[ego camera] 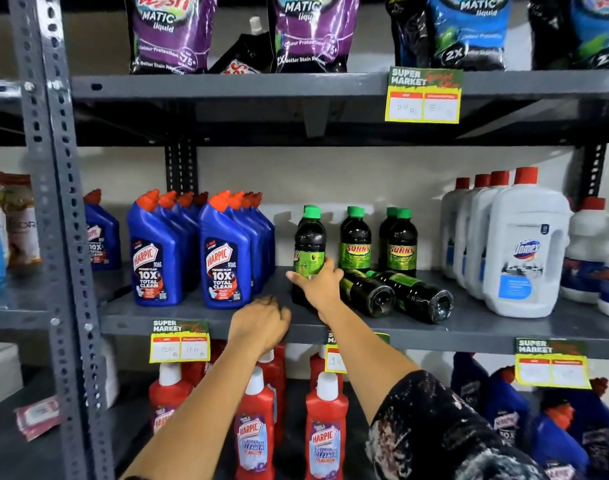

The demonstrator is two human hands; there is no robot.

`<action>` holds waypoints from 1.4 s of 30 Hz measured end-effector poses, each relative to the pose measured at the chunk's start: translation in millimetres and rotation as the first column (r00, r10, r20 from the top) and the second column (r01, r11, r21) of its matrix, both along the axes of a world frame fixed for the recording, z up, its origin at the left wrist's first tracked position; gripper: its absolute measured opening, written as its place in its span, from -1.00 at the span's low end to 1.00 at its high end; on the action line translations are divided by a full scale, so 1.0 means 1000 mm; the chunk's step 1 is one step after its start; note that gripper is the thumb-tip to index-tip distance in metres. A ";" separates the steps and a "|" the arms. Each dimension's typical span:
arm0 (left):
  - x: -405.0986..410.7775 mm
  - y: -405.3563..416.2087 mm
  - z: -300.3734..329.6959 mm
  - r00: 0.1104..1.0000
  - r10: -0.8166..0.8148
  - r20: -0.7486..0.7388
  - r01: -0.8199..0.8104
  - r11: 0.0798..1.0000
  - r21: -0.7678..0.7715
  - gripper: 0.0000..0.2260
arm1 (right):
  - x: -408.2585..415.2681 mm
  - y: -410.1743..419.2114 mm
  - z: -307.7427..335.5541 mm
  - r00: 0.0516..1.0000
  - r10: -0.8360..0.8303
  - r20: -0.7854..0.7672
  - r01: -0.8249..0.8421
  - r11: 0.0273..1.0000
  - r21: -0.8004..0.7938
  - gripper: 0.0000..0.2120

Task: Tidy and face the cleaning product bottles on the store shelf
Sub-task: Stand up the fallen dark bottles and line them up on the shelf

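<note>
Bottles of dark liquid with green caps sit mid-shelf on a grey steel rack (206,315), and I am looking at them from just in front and slightly above. One dark bottle (309,249) stands upright near the front of the middle shelf, its green label turned partly away to the left. My right hand (318,284) is wrapped around its lower half, fingers curled over the label and thumb on the far side, arm stretched forward from a dark spattered sleeve (434,427). My left hand (259,323) hovers at the shelf's front edge just left of that bottle, fingers loosely curled, holding nothing that I can see.

Behind and right of the held bottle, upright Sunny bottles (355,245) face forward in two short rows. Two fallen bottles (393,294) lie on their sides just right of my right hand, bases toward me, touching each other. Left of the gap stand blue Harpic bottles (223,261) in rows, labels forward. At the right are white Domex jugs (526,251) with red caps.

Detergent pouches (311,32) fill the shelf above; red Harpic bottles (325,431) stand on the shelf below. Yellow price tags (180,341) hang from the shelf edges. A pale wall shows behind the rack.
</note>
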State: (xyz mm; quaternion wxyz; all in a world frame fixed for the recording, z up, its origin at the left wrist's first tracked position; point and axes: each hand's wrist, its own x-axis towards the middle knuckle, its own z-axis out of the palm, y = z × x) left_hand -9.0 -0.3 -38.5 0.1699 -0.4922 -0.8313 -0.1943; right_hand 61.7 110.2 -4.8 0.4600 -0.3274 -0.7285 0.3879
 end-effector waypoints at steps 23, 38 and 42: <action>0.009 0.001 0.000 0.998 0.038 -0.048 -0.039 0.999 -0.011 -0.64 | 0.002 0.007 -0.005 0.999 -0.026 0.037 0.025 1.000 0.018 -0.01; 0.011 0.017 0.013 0.995 0.021 0.100 0.008 0.959 -0.285 -0.30 | 0.018 -0.009 0.000 0.989 -0.041 0.140 0.039 0.999 0.015 -0.04; 0.007 0.020 0.013 0.995 -0.005 0.097 0.035 0.949 -0.312 -0.29 | 0.051 -0.010 0.013 0.897 -0.348 0.273 0.226 0.890 0.396 -0.59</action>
